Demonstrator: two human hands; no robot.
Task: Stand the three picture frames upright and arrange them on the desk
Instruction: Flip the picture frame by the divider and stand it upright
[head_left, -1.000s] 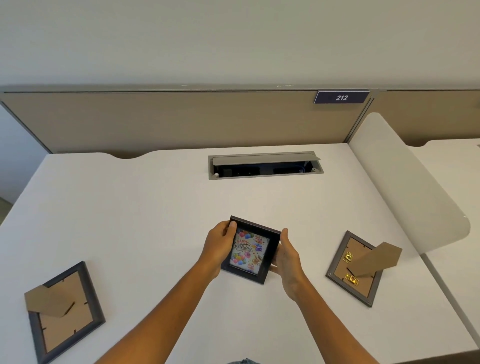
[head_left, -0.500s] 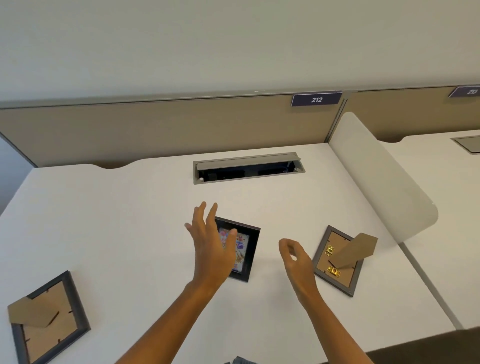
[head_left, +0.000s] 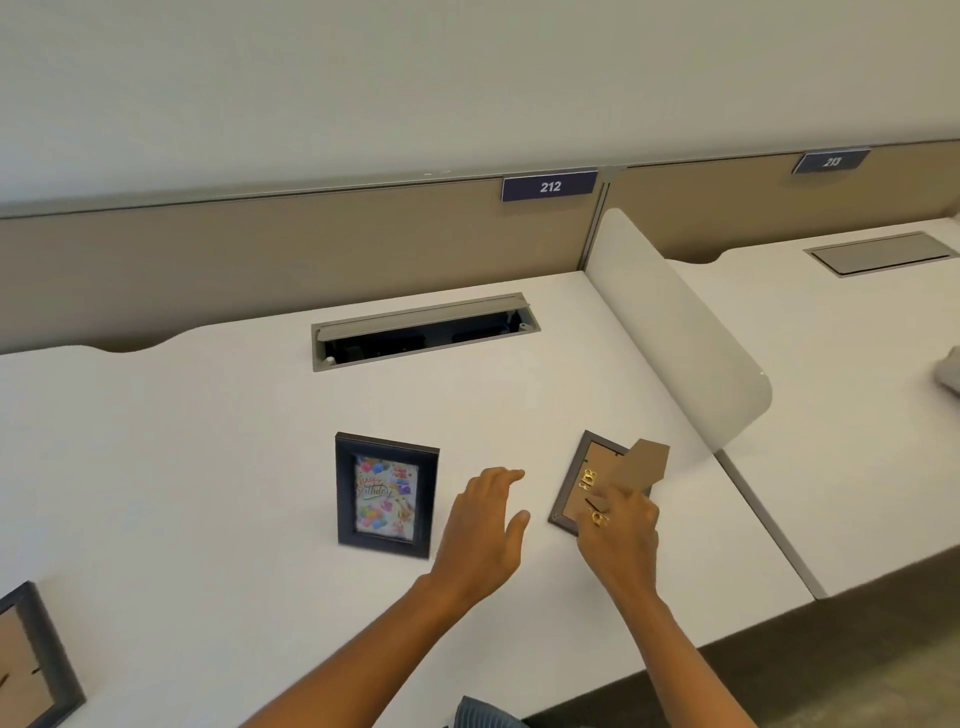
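A dark frame with a birthday picture (head_left: 385, 496) stands upright in the middle of the white desk (head_left: 182, 441), facing me. A second frame (head_left: 584, 467) lies face down to its right, brown back and raised cardboard stand up. My right hand (head_left: 621, 530) rests on that frame's near edge, fingers curled over it by the stand. My left hand (head_left: 485, 530) hovers open between the two frames, touching neither. A third frame (head_left: 31, 660) lies face down at the near left corner, partly cut off.
An open cable tray (head_left: 423, 332) is set into the desk at the back. A tan partition with a label 212 (head_left: 549, 186) runs behind. A white side divider (head_left: 675, 332) bounds the desk on the right, a neighbouring desk beyond it.
Both hands let go of the birthday frame, which now stands upright alone. The right hand moved right onto the face-down frame; the left hand followed. The view shifted to the right.
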